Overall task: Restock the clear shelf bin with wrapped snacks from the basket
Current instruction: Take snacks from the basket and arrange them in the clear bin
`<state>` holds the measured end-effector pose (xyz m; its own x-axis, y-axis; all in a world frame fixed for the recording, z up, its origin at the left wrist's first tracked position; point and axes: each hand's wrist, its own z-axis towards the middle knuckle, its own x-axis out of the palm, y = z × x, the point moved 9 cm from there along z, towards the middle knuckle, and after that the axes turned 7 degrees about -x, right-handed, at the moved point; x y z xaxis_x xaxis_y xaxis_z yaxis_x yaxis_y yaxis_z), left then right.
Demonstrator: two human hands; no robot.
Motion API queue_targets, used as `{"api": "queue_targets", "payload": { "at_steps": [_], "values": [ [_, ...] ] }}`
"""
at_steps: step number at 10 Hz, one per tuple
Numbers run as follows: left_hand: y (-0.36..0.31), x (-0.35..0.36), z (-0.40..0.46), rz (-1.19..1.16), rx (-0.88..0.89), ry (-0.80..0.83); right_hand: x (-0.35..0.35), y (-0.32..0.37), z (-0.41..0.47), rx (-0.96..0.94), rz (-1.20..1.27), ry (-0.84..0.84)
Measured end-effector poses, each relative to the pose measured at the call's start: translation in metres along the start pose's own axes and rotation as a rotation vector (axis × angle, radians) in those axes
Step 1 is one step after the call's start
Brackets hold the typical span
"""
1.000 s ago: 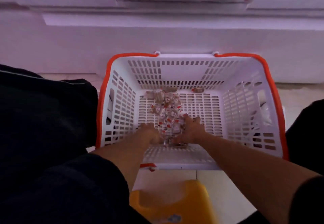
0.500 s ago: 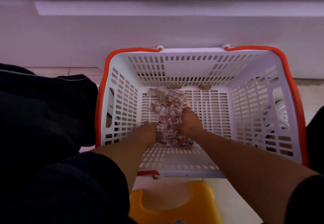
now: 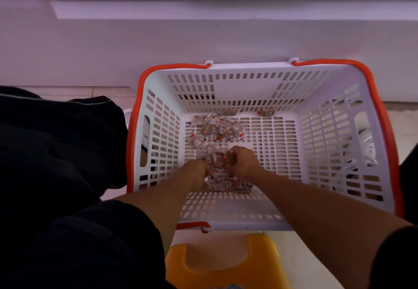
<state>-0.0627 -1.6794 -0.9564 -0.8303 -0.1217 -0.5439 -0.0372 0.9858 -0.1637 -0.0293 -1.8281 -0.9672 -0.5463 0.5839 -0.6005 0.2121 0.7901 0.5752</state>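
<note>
A white slotted basket with an orange rim stands on the floor below the shelf front. Several small clear-wrapped snacks with red print lie on its floor, left of centre, and two more sit against the far wall. My left hand and my right hand are down in the basket, cupped toward each other, fingers curled round a heap of the wrapped snacks between them. The clear shelf bin is out of view.
A yellow stool sits just below the basket's near edge. My dark-clothed knee fills the left side. The white shelf base rises directly behind the basket.
The view has dropped, so the shelf bin left the top of the frame. Both hands have closed in on the near part of the snack pile, pulling it apart from the far ones.
</note>
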Motion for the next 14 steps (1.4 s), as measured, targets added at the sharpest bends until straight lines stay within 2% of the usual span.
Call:
{"api": "queue_targets", "payload": {
  "at_steps": [1, 2, 3, 5, 6, 7, 8, 9, 10, 11, 12, 13, 14],
  "values": [
    [-0.005, 0.008, -0.002, 0.021, -0.017, 0.052, 0.0, 0.005, -0.003, 0.025, 0.041, 0.111],
    [-0.016, -0.008, -0.019, -0.313, -0.097, 0.048, -0.017, 0.01, -0.002, 0.041, 0.099, 0.172],
    [-0.022, -0.029, -0.025, -0.427, -0.124, 0.115, -0.049, 0.02, -0.015, 0.061, 0.171, 0.255],
    [-0.064, -0.145, -0.078, -0.673, 0.042, 0.209, -0.17, 0.082, -0.06, -0.032, 0.033, 0.387],
    [-0.086, -0.207, -0.119, -0.655, 0.165, 0.169, -0.231, 0.129, -0.1, -0.149, -0.125, 0.4],
    [-0.106, -0.259, -0.17, -0.565, 0.233, 0.097, -0.28, 0.178, -0.143, -0.327, -0.152, 0.302],
    [-0.126, -0.288, -0.216, -0.597, 0.351, 0.084, -0.306, 0.213, -0.18, -0.463, -0.057, 0.197],
    [-0.131, -0.299, -0.247, -0.725, 0.406, 0.114, -0.323, 0.237, -0.199, -0.577, -0.089, 0.06],
    [-0.131, -0.317, -0.263, -0.718, 0.406, 0.007, -0.338, 0.264, -0.216, -0.722, -0.305, -0.042],
    [-0.142, -0.333, -0.271, -0.79, 0.444, -0.048, -0.353, 0.269, -0.23, -0.789, -0.259, -0.034],
    [-0.154, -0.334, -0.275, -0.939, 0.501, 0.066, -0.369, 0.264, -0.23, -0.783, -0.127, -0.106],
    [-0.165, -0.331, -0.288, -1.064, 0.575, 0.286, -0.391, 0.264, -0.225, -0.752, 0.07, -0.232],
    [-0.161, -0.336, -0.295, -1.151, 0.627, 0.341, -0.409, 0.265, -0.226, -0.752, 0.177, -0.313]
  ]
}}
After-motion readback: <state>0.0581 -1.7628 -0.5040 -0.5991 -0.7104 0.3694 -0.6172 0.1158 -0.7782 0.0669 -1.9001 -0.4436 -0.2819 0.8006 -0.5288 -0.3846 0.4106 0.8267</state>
